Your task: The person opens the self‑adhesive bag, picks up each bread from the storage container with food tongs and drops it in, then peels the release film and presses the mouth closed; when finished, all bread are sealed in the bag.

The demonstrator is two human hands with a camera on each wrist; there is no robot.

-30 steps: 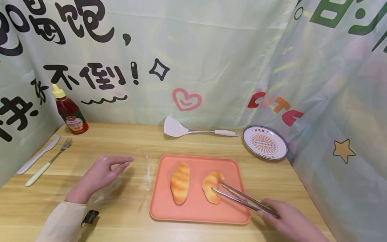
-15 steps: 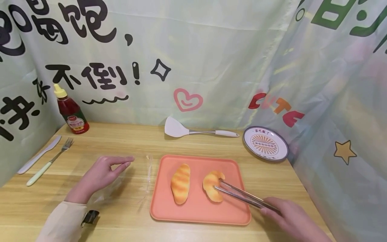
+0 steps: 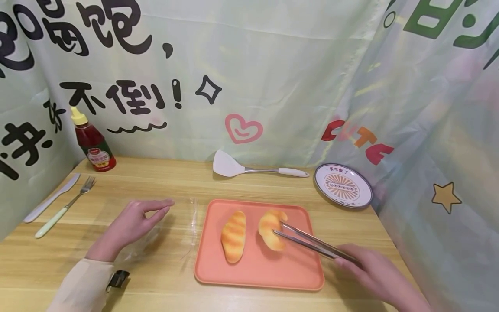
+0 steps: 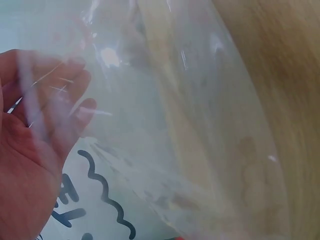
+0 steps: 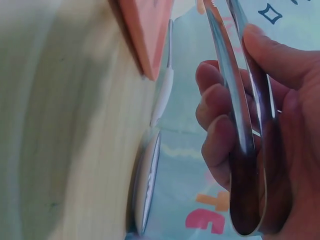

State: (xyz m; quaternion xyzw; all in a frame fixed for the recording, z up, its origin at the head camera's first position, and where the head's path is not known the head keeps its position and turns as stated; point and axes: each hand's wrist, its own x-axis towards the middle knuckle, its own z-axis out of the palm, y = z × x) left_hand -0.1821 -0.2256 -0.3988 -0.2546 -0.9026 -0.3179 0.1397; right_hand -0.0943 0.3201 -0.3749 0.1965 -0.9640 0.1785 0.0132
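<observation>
In the head view, my right hand [image 3: 372, 271] grips metal tongs [image 3: 315, 245]. The tongs' tips pinch a small curved croissant [image 3: 271, 232] over the right half of the pink tray [image 3: 257, 275], its shadow offset beneath. A striped oval bread roll [image 3: 234, 237] lies on the tray's left half. In the right wrist view, the thumb and curled fingers press the arms of the tongs [image 5: 240, 120]. To the tray's left, my left hand [image 3: 134, 223] reaches out with extended fingers. A clear plastic bag [image 4: 200, 125] spreads over those fingers and beyond them in the left wrist view.
Behind the tray lie a white spatula [image 3: 259, 170] and, at right, a patterned plate [image 3: 343, 186]. A red sauce bottle [image 3: 93, 145] stands at the back left, with a knife [image 3: 52, 198] and a fork [image 3: 66, 208] before it. Printed cloth [image 3: 288, 86] walls the table's back and sides.
The tongs have closed in on the croissant and raised it, shifting it slightly toward the back of the tray. My left hand and the bread roll stay in place.
</observation>
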